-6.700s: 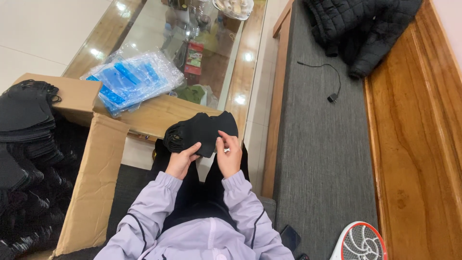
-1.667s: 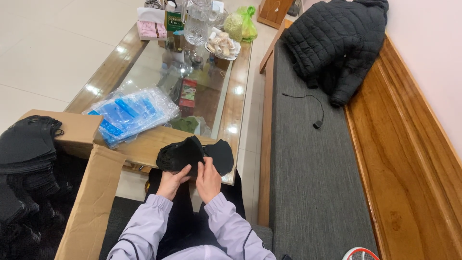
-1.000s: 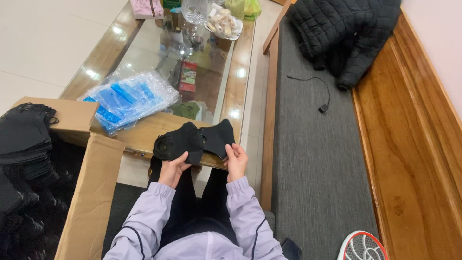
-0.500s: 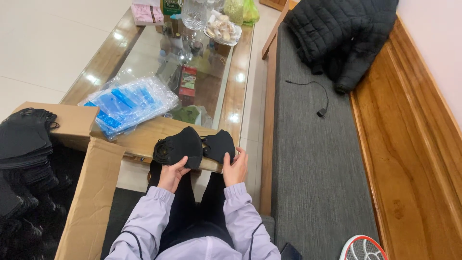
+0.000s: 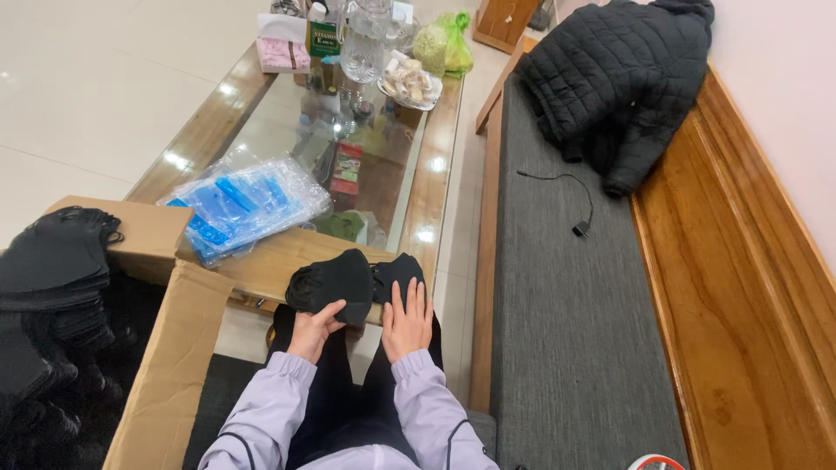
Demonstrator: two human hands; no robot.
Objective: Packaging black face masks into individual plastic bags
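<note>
a long wooden bench point(image 5: 740, 287) with a grey seat pad point(image 5: 557, 296) runs down the right side of the room, and a black quilted jacket point(image 5: 623, 74) lies heaped at its far end, with a thin black cable point(image 5: 570, 196) trailing on the pad just below it. beside the bench stands a glass-topped coffee table point(image 5: 440, 161) with a wooden frame; at its far end are a clear water jug point(image 5: 363, 39), a plate of snacks point(image 5: 407, 84), a green plastic bag point(image 5: 441, 45) and some small boxes point(image 5: 296, 48). on the near part of the glass rests a clear plastic pack of blue items point(image 5: 246, 204). to the left an open cardboard box point(image 5: 161, 348) sits on the floor, packed with stacks of black face masks point(image 5: 52, 278).

the person sits at the near end of the bench in a pale lilac top and dark trousers, with a small bundle of black masks point(image 5: 353, 278) over the knees, against the near edge of the table. the left hand point(image 5: 313, 326) pinches the lower edge of the bundle, fingers curled narrow around it from below. the right hand point(image 5: 407, 315) lies flat, fingers straight and close together, pressing down on the right part of the bundle.
</note>
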